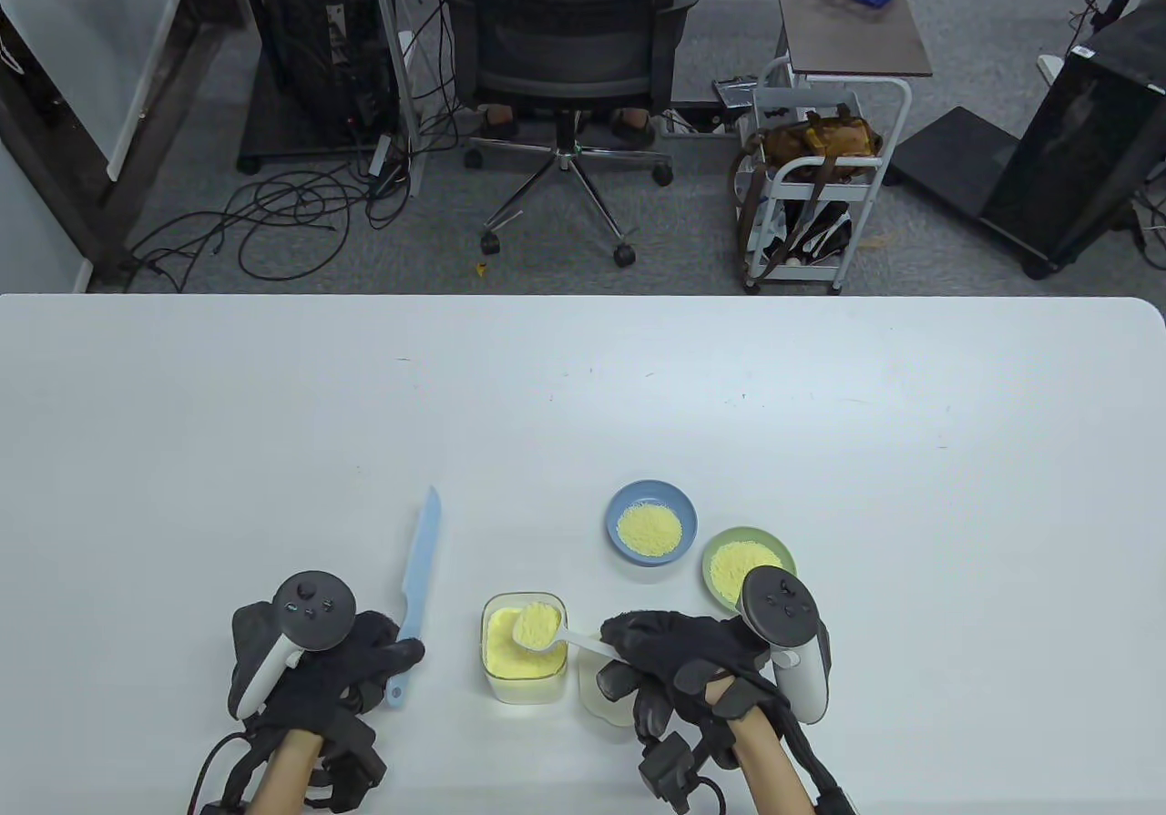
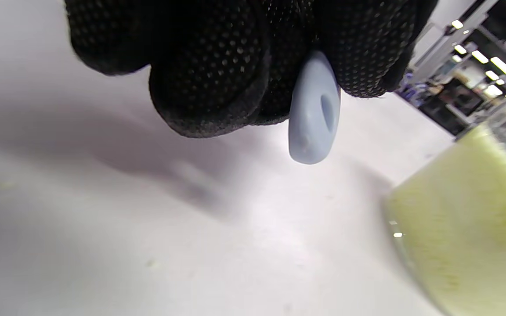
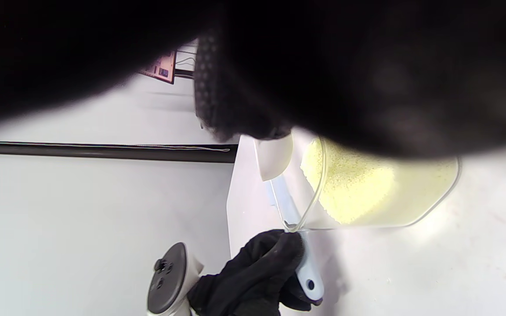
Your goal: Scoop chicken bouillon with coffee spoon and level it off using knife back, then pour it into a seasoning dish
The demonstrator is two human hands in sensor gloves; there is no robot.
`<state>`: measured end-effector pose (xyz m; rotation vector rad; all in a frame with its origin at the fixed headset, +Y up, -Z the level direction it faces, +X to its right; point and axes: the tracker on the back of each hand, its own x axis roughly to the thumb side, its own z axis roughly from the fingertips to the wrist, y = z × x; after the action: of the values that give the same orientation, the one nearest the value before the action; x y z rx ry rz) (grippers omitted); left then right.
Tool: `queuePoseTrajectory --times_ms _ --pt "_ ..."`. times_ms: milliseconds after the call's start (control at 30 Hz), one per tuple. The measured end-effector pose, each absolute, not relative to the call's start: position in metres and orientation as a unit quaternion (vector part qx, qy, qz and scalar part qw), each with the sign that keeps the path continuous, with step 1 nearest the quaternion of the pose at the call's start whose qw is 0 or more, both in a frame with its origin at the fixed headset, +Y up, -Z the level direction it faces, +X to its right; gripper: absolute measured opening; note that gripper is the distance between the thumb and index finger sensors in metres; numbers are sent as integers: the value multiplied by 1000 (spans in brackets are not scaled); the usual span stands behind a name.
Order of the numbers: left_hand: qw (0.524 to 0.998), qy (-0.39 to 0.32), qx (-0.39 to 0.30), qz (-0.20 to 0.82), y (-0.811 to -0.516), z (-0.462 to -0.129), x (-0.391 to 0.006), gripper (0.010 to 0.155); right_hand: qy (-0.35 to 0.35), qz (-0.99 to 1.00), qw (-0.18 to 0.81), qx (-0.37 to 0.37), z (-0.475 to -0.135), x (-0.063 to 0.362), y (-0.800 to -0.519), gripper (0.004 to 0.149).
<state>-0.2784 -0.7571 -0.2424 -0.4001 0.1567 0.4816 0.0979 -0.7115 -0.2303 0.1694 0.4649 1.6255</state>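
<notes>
Spoon (image 1: 539,628), heaped with bouillon, held over container (image 1: 525,669) by right hand (image 1: 679,665); left hand (image 1: 342,660) grips knife (image 1: 417,583) handle near surface's (image 1: 583,396) front edge.

White table (image 1: 273,414), four vessels.
Bouillon container (image 1: 525,680), lid (image 1: 603,704), blue dish (image 1: 651,522), green dish (image 1: 729,549) near front edge.

knife (image 1: 421,569) left of bouillon container (image 1: 525,647), spoon (image 1: 543,628) over it, two dishes (image 1: 651,522) behind right
</notes>
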Motion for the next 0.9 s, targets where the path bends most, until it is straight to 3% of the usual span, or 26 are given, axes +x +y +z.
queuePoseTrajectory --times_ms 200,267,433,700,800,900 --pt "955 101 -216 174 -771 -247 -278 46 205 712 666 83 -228 99 -710 42" --pt "956 106 -210 177 -772 -247 -276 47 202 716 663 87 -227 98 -709 42" --pt "977 105 -170 68 -766 -244 -271 51 204 715 663 88 -227 98 -709 42" --pt "988 78 -117 68 -754 -237 -264 61 201 711 669 83 -226 100 -712 42" --pt "990 55 -47 120 -739 -229 -262 62 193 708 675 78 -226 105 -712 42" --pt "987 36 3 159 -734 -223 -260 76 185 701 685 73 -225 111 -712 42"
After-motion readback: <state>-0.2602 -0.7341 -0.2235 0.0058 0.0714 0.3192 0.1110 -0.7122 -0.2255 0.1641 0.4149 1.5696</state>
